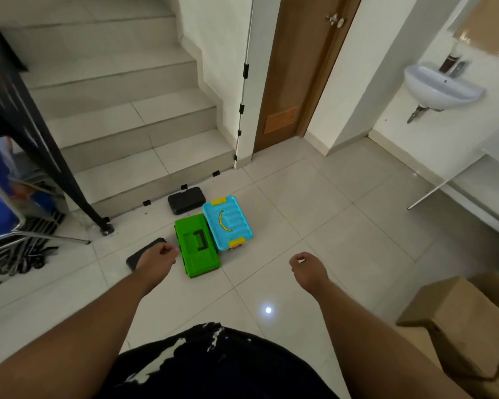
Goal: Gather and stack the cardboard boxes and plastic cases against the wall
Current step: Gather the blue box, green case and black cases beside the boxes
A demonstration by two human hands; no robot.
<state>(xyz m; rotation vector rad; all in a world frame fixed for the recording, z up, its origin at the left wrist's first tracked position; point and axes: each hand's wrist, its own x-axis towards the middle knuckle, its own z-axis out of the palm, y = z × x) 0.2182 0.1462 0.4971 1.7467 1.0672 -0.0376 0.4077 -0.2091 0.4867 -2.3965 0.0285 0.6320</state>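
Head cam looking down at a pale tiled floor [314,214] by the foot of a staircase [121,116]. Both arms reach out in front, nothing in either of them. The left hand [159,254] is loosely curled into a fist, hanging in the air over a flat black case [140,256] lying on the floor, so it covers part of that case from this angle. Can't tell if it's actually touching it. The right hand [307,264] is also loosely curled, fingers tucked in, over bare tile, well apart from any of the cases.

Plastic stuff is bunched up near the bottom step. A green toolbox [198,246] with a black handle on its lid lies flat just right of the left hand. Right up against its far right side is a light blue box [227,221] with yellow clips at both ends and a yellow curved mark on the lid. Behind those two, just beside the bottom step, lies another black case [186,199], lid shut.

Cardboard box [455,323] is off on the right edge of the frame, near the person, well apart from the plastic group, and partly cut off.

Further back there's a brown door [297,73] and a white wall sink [441,86] on the right. A black railing post [41,139] runs down on the left, ending near the bottom step.
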